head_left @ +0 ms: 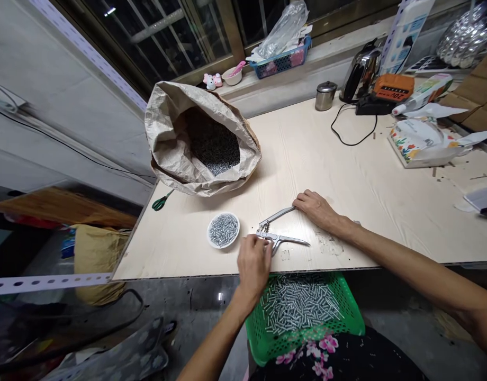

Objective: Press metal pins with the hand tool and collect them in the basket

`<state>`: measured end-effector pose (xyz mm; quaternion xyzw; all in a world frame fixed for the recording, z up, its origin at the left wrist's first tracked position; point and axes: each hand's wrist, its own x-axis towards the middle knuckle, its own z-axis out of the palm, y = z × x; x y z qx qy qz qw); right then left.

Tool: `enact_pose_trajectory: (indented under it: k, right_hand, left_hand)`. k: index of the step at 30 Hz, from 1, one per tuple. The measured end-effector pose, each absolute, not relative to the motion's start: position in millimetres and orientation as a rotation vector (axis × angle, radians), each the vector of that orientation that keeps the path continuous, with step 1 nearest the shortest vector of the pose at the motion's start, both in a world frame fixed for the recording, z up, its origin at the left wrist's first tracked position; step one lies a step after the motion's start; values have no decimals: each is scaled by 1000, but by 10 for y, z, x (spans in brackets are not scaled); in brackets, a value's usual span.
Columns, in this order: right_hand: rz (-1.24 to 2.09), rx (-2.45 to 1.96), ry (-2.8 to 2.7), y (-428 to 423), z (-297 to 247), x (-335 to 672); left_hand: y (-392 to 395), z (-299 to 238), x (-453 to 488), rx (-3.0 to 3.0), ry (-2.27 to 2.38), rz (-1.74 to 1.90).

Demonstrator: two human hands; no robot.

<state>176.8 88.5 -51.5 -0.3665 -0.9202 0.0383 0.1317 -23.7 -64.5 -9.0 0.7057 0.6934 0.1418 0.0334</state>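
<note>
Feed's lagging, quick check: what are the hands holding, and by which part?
A metal hand tool: right hand holds the end of its upper handle, left hand grips its head. It rests on the table.

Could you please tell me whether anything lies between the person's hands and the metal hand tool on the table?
Nothing visible does. The left hand rests at the head of the hand tool, and the right hand holds its upper handle. The dish of metal pieces sits apart to the side.
</note>
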Motion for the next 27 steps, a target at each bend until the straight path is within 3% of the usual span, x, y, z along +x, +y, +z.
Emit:
enact_pose_trajectory:
  k: [2,7,14,21,27]
  right_hand:
    - [125,-1072,-2670,869,-509,1768]
    - [145,-1063,-2640,862,-521,1773]
    - [159,-1000,-2617,856,-543,1784]
    - [166,-978,-2632,854,-529,1791]
    - [155,-1000,-2642,847,-529,1778]
  left_hand:
    - [-529,-20,-364,1992,2280,199]
    - [-221,113,-445,1693,2132,-161]
    - [-138,340,-257,1857,2118,-581]
    - [-793,580,-310,1995,1858,-453]
    - [-345,541,-942,1846,2490,-109]
